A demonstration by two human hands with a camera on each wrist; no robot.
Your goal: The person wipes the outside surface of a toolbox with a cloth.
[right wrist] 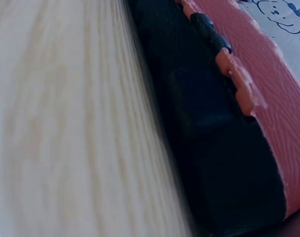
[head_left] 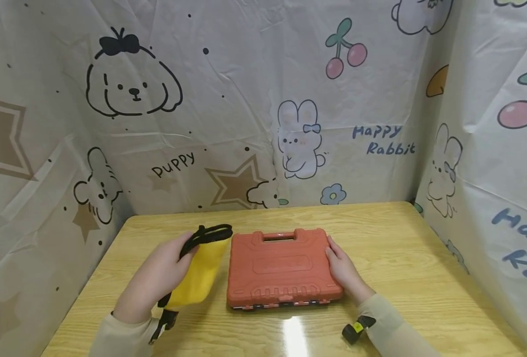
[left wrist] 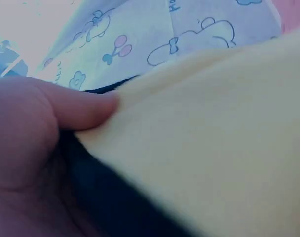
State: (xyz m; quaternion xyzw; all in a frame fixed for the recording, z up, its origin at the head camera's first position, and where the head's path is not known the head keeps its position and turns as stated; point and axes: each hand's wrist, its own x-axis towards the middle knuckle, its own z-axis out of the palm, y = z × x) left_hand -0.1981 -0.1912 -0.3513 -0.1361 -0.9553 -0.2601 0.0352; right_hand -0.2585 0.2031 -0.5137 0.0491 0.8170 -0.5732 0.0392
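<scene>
Red case (head_left: 282,265) lies closed beside yellow pouch (head_left: 201,277).

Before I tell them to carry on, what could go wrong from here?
The black cord loop on the yellow fabric item might snag the red case close by. The right hand is at one side of the case only, so the case could swivel if pushed.
</scene>
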